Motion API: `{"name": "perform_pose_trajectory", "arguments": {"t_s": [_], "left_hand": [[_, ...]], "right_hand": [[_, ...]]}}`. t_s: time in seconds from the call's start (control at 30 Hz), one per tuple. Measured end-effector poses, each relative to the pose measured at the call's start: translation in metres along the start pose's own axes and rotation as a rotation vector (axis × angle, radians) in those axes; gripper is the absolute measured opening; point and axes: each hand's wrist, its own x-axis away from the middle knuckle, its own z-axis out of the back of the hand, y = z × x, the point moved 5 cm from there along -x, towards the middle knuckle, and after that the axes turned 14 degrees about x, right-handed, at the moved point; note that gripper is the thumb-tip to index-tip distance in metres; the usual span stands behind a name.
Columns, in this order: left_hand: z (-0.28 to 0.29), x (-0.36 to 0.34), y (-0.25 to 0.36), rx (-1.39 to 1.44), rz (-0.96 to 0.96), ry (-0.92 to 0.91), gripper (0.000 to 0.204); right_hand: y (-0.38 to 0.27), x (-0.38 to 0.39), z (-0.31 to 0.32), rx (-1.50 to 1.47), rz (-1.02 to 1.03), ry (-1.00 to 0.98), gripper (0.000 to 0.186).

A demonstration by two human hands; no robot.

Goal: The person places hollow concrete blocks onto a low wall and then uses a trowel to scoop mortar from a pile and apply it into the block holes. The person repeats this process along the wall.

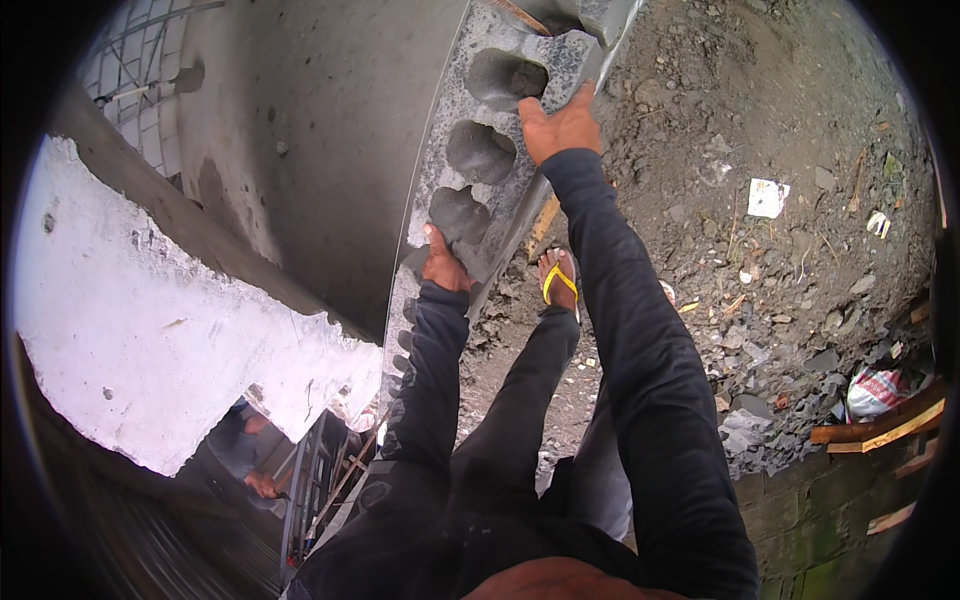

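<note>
A left hand (445,268) and right hand (562,130), both partly curled, gripped a hollow concrete block (490,113), the contents of its cells (480,152) unclear in shadow.

Diffuse daylight, shadows soft; we see the white wall (190,320) near glare, lower left dim, fisheye edges bending into black.

Rubble-strewn dirt ground (680,110), greenish block wall (805,525), smooth grey surface (340,130), perhaps concrete.
</note>
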Motion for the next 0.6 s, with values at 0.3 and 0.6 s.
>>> {"name": "perform_pose_trajectory", "arguments": {"t_s": [0.3,0.6], "left_hand": [[0.003,-0.002,0.004,-0.161,-0.055,-0.017,0.081],[-0.004,-0.006,0.002,0.107,-0.006,-0.154,0.08]], "right_hand": [[0.003,-0.006,-0.003,-0.008,0.003,-0.006,0.101],[0.003,-0.006,-0.008,0.02,-0.006,-0.045,0.107]]}}
